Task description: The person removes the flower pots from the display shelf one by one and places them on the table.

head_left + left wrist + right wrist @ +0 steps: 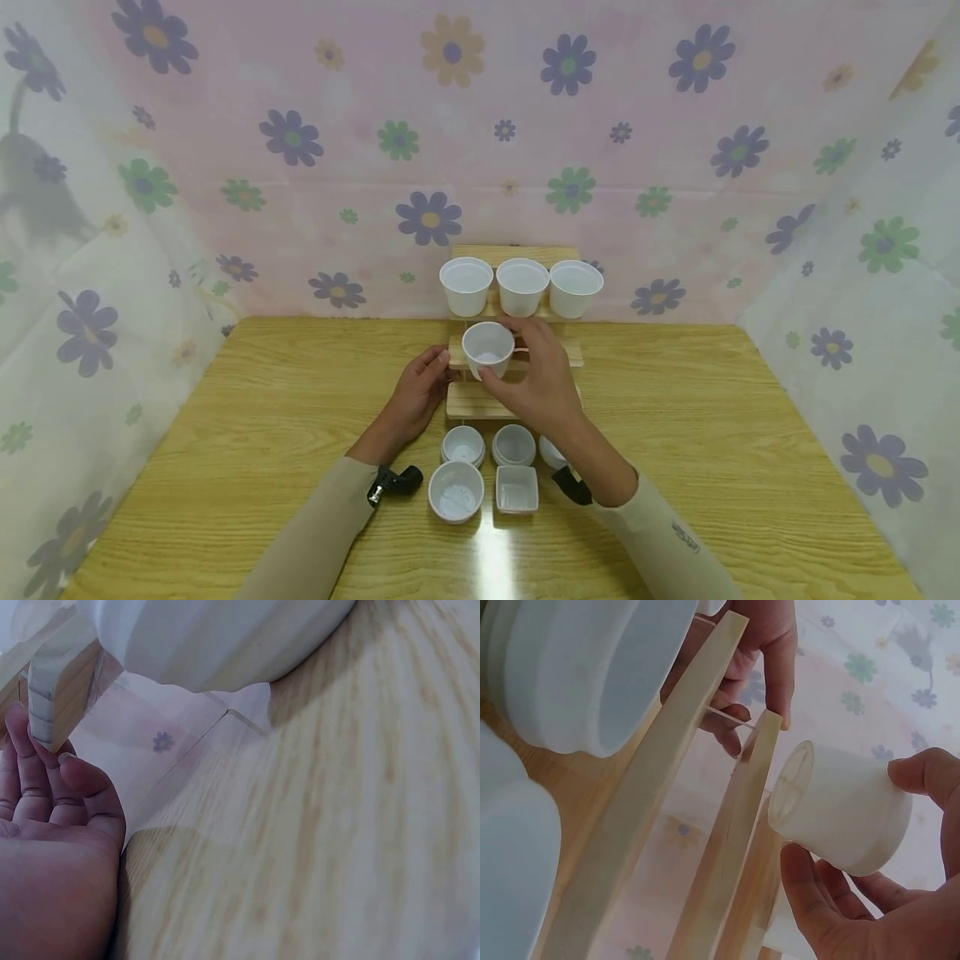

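Observation:
My right hand [542, 379] holds a small white pot [487, 343] between thumb and fingers, over the middle tier of a tiered wooden stand [480, 402]. In the right wrist view the tilted white pot [847, 806] shows its base towards the boards. My left hand [422, 392] grips the left end of the stand's middle board, with the thumb at the board's end and fingers around it. The left wrist view shows those fingers [34, 776] against the board end [64, 697]. Three white pots [522, 287] stand in a row on the upper tier.
In front of the stand, several white pots sit on the wooden table [300, 433], among them a round one [456, 492] and a square one [517, 489]. One is partly hidden by my right forearm. A flowered cloth [360, 158] hangs behind and at both sides.

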The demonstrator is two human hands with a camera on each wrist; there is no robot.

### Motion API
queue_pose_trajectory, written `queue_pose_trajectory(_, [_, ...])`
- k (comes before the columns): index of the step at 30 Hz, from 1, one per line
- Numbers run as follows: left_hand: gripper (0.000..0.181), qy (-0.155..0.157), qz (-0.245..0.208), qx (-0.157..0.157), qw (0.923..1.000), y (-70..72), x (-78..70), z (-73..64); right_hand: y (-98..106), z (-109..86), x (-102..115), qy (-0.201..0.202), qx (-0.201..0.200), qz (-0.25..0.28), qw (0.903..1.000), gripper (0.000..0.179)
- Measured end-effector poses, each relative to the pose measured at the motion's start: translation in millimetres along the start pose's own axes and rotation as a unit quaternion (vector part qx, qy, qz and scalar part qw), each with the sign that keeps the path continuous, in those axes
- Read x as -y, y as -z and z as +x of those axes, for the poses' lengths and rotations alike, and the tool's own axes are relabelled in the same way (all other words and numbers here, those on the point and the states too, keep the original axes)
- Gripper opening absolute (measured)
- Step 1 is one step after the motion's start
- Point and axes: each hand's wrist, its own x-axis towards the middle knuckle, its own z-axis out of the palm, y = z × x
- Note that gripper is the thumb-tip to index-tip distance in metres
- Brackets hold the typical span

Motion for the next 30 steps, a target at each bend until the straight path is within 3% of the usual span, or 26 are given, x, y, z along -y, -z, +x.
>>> queue_pose_trajectory(11, [0.018, 0.008, 0.002, -0.006, 0.9999, 0.3, 0.2, 0.0, 9, -7.7, 7, -0.023, 0.007, 0.017, 0.9996, 0.069])
queue_pose_trajectory(18, [0.017, 0.005, -0.006, -0.004, 1.0, 0.4, 0.6, 0.3, 13, -10.9, 10, -0.047, 0.015, -0.001, 0.9988, 0.068])
queue_pose_trajectory(30, [0.019, 0.005, -0.004, -0.011, 0.9999, -0.9, -1.0, 2.5, 22, -20.8, 7, -0.03, 0.018, -0.007, 0.9994, 0.063])
